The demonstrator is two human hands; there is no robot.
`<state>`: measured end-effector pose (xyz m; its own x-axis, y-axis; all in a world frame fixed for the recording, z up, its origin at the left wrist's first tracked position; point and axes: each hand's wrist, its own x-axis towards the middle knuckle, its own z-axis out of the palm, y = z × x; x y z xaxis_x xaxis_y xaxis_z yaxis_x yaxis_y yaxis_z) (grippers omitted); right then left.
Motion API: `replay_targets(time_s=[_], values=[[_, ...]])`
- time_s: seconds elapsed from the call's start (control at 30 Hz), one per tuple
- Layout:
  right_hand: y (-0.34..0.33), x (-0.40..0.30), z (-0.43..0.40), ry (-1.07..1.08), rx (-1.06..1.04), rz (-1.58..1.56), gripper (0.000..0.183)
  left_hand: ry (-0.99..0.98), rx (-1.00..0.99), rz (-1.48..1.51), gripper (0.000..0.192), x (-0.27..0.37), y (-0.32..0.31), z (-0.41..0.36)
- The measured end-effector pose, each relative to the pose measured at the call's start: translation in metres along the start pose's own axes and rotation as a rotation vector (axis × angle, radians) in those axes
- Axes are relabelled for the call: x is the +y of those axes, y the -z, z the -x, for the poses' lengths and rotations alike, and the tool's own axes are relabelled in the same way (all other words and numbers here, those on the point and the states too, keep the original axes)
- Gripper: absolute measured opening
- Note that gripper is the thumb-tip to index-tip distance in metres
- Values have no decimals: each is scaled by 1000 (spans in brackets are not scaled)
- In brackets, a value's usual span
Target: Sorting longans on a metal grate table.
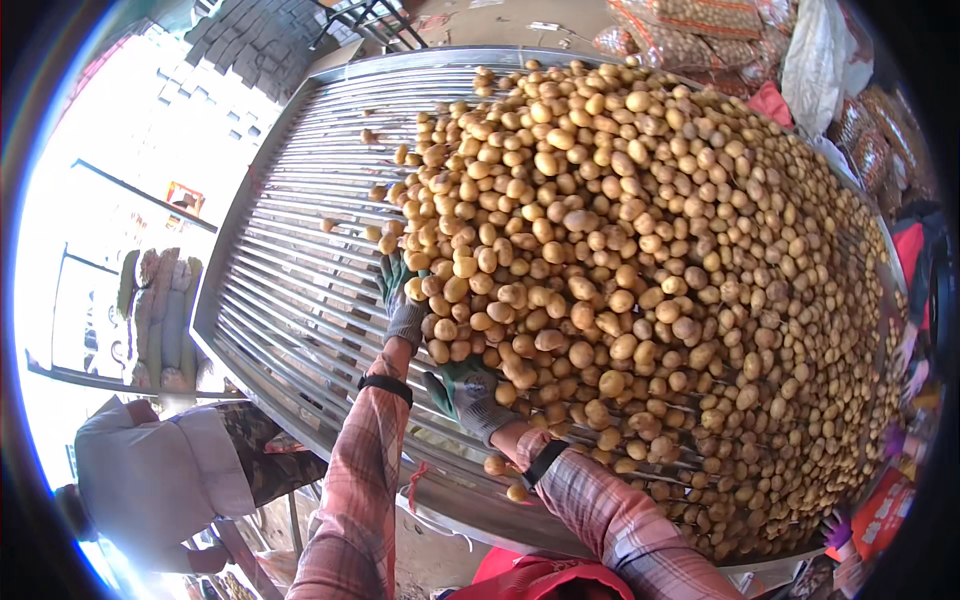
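Observation:
A large heap of small, round yellow-brown potatoes (600,262) covers most of a slatted metal sorting table (292,247). My left hand (403,300), in a grey knit glove with green coating, lies against the heap's left edge, its fingers partly hidden by potatoes. Lower down, my right hand (476,396) wears a matching glove; its thumb stands apart and its fingertips reach under the nearest potatoes. Neither hand is closed around a potato. A few loose potatoes, one of them (328,224) on the bars, lie away from the heap.
A raised metal rim (217,277) borders the table. Gloved hands of other people (836,531) work along the right edge. Someone in a white top (161,457) is at lower left. Filled mesh sacks (701,37) are stacked beyond the table, and more sacks (161,322) stand left.

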<state>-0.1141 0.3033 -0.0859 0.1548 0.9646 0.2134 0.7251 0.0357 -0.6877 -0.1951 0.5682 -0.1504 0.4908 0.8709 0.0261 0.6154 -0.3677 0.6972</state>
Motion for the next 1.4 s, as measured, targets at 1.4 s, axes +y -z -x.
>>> replay_targets(time_s=[1.4], values=[[423, 318, 447, -759, 731, -119, 58, -512, -354, -45, 23, 656, -468, 254]])
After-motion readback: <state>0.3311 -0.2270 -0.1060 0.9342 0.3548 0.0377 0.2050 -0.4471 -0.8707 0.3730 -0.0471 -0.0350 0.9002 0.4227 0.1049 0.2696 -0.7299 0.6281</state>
